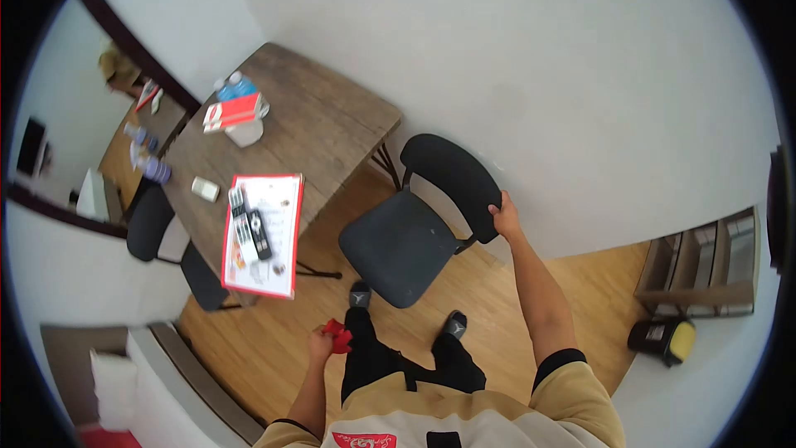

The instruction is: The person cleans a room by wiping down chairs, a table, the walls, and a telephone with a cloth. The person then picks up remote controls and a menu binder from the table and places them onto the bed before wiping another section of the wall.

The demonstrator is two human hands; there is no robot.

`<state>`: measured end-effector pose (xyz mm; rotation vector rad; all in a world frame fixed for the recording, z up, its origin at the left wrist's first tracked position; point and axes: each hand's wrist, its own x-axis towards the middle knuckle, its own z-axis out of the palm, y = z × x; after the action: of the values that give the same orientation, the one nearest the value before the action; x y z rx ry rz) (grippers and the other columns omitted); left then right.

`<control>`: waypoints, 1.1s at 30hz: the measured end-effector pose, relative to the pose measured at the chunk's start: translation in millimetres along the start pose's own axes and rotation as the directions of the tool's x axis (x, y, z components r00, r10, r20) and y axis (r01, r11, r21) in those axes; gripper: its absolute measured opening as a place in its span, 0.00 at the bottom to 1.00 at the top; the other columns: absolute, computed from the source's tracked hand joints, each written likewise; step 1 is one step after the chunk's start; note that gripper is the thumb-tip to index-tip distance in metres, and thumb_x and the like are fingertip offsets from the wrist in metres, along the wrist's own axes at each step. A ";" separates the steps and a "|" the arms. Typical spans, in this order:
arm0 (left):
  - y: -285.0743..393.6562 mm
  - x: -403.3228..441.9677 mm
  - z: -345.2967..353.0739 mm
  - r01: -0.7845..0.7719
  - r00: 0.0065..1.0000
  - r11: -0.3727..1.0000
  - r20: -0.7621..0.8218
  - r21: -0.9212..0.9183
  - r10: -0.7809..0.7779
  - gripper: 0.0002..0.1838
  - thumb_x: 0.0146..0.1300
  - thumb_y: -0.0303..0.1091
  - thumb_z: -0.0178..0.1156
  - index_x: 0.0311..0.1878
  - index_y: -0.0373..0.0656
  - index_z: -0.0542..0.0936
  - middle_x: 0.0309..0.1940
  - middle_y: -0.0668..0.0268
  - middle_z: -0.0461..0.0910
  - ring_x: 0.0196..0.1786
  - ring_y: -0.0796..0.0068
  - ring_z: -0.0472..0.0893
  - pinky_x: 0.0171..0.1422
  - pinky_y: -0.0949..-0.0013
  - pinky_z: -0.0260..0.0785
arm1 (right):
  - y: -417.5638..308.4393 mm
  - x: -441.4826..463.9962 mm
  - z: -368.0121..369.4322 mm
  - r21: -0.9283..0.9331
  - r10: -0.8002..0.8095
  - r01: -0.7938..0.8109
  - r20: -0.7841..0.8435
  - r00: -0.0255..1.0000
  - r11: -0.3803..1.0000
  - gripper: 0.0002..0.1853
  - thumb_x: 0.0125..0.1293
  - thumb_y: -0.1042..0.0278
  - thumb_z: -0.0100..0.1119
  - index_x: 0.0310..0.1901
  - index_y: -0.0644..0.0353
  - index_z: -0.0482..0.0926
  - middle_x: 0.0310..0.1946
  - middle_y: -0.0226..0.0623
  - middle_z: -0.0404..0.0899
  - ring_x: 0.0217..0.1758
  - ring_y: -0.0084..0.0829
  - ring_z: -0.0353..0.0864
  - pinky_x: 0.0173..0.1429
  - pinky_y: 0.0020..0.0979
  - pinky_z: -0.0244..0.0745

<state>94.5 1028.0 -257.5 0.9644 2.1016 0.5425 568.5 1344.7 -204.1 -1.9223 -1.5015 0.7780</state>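
Observation:
My right hand (505, 217) grips the edge of the backrest of a dark grey chair (400, 242), fingers wrapped around it. The chair stands on the wood floor between the table and the white wall. Low at my left side, my left hand (321, 343) is closed on a crumpled red cloth (338, 336). Left of the chair is a wooden table (332, 112). Near its front edge lies a red-bordered sheet (286, 216) with a black remote (259, 234) and light-coloured remotes (240, 211) on top.
Farther back on the table are a red-and-white box (235, 113), water bottles (241, 83), a purple spray bottle (155, 169) and a small white remote (206, 189). A second chair (203, 275) stands at the left. At right are a shelf (701, 261) and a black-yellow bin (662, 340).

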 end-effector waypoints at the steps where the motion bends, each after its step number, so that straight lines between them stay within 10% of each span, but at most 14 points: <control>1: -7.0 -16.7 15.3 0.024 0.999 0.999 -0.024 -0.021 -0.025 0.13 0.53 0.31 0.56 0.40 0.42 0.85 0.28 0.50 0.83 0.35 0.56 0.85 0.41 0.57 0.75 | -0.5 2.5 -4.4 -0.005 -0.028 0.028 0.028 0.999 1.000 0.17 0.64 0.74 0.59 0.53 0.61 0.69 0.46 0.52 0.80 0.52 0.48 0.79 0.55 0.41 0.72; 7: -7.1 -127.0 69.6 0.043 0.990 0.992 -0.125 -0.119 -0.058 0.12 0.55 0.30 0.54 0.38 0.37 0.84 0.26 0.53 0.83 0.30 0.59 0.84 0.36 0.60 0.74 | 28.5 -61.6 -14.3 0.436 0.158 -0.354 0.425 0.891 0.827 0.19 0.60 0.79 0.55 0.54 0.63 0.70 0.45 0.42 0.79 0.48 0.39 0.80 0.51 0.43 0.77; 12: 8.8 -201.9 100.1 0.292 0.954 0.911 0.165 -0.292 -0.252 0.15 0.60 0.34 0.50 0.39 0.35 0.83 0.28 0.55 0.83 0.33 0.65 0.82 0.41 0.62 0.74 | 32.8 -191.4 -5.1 0.282 0.182 -0.559 0.752 0.634 0.780 0.27 0.54 0.82 0.53 0.58 0.62 0.67 0.49 0.43 0.77 0.46 0.40 0.80 0.37 0.43 0.82; 15: -3.6 -231.8 134.4 0.144 0.983 0.832 0.171 -0.535 -0.060 0.26 0.70 0.49 0.45 0.43 0.34 0.82 0.34 0.53 0.83 0.40 0.67 0.81 0.48 0.64 0.72 | 26.6 -295.9 3.7 0.329 0.237 -0.715 0.789 0.567 0.616 0.27 0.57 0.84 0.54 0.60 0.62 0.64 0.49 0.43 0.76 0.47 0.41 0.81 0.41 0.42 0.85; 17: 39.0 -266.5 114.4 0.574 0.801 0.661 0.500 -0.483 -0.330 0.42 0.70 0.67 0.35 0.47 0.33 0.81 0.41 0.53 0.82 0.44 0.67 0.80 0.53 0.66 0.71 | 4.3 -357.2 1.2 0.389 0.198 -0.761 0.812 0.550 0.519 0.25 0.62 0.85 0.52 0.61 0.64 0.62 0.49 0.44 0.75 0.48 0.45 0.82 0.46 0.42 0.86; 20: 9.0 -307.5 132.5 0.652 0.758 0.335 0.596 -0.680 -0.264 0.49 0.62 0.77 0.35 0.50 0.33 0.78 0.41 0.55 0.82 0.44 0.63 0.81 0.52 0.64 0.75 | 1.1 -430.1 15.3 0.176 0.190 -0.909 0.946 0.262 0.377 0.19 0.66 0.79 0.56 0.56 0.73 0.64 0.46 0.48 0.76 0.44 0.48 0.84 0.44 0.38 0.86; 21: 17.3 -319.5 127.8 0.632 0.761 0.107 0.590 -0.767 -0.269 0.48 0.62 0.76 0.37 0.51 0.33 0.77 0.41 0.56 0.82 0.44 0.64 0.82 0.51 0.64 0.75 | -7.2 -450.3 15.5 0.142 0.147 -0.900 0.965 0.219 0.412 0.15 0.67 0.74 0.57 0.52 0.71 0.70 0.44 0.44 0.77 0.42 0.41 0.85 0.43 0.32 0.85; 24: 3.3 -339.2 129.0 0.352 0.910 0.048 0.330 -0.935 -0.251 0.46 0.62 0.74 0.44 0.52 0.32 0.76 0.40 0.57 0.83 0.42 0.65 0.83 0.45 0.65 0.77 | -8.5 -475.8 18.3 -0.061 0.070 -0.767 0.997 -0.021 0.638 0.13 0.69 0.67 0.57 0.49 0.66 0.75 0.41 0.37 0.80 0.36 0.30 0.85 0.38 0.24 0.82; 26: -20.9 -340.0 131.0 0.307 0.908 0.083 0.266 -0.948 -0.322 0.43 0.62 0.72 0.48 0.51 0.32 0.76 0.40 0.56 0.82 0.41 0.64 0.83 0.43 0.66 0.78 | -20.0 -479.4 16.3 -0.072 -0.010 -0.342 0.972 -0.234 0.937 0.14 0.70 0.61 0.55 0.49 0.61 0.78 0.40 0.32 0.82 0.31 0.22 0.83 0.33 0.20 0.77; 29: -18.0 -345.9 115.3 0.245 0.847 0.140 0.142 -0.959 -0.513 0.29 0.65 0.54 0.59 0.48 0.31 0.76 0.40 0.53 0.81 0.37 0.61 0.84 0.40 0.63 0.79 | -34.7 -450.3 -3.3 -0.035 0.022 -0.044 0.965 -0.263 0.998 0.14 0.71 0.60 0.54 0.51 0.58 0.78 0.40 0.31 0.82 0.29 0.20 0.81 0.32 0.21 0.76; 33: -70.7 -344.2 101.7 -0.037 0.813 0.114 -0.096 -0.993 -0.574 0.15 0.54 0.32 0.62 0.39 0.27 0.78 0.36 0.56 0.81 0.35 0.66 0.82 0.41 0.65 0.76 | -17.5 -375.6 -68.6 0.058 -0.056 -0.002 0.984 0.168 0.998 0.14 0.71 0.60 0.54 0.51 0.59 0.77 0.38 0.32 0.83 0.34 0.21 0.81 0.34 0.23 0.76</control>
<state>291.0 723.1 -209.9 -0.4640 1.5712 1.7950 533.3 976.2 -109.1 -1.1781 -2.1162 2.3659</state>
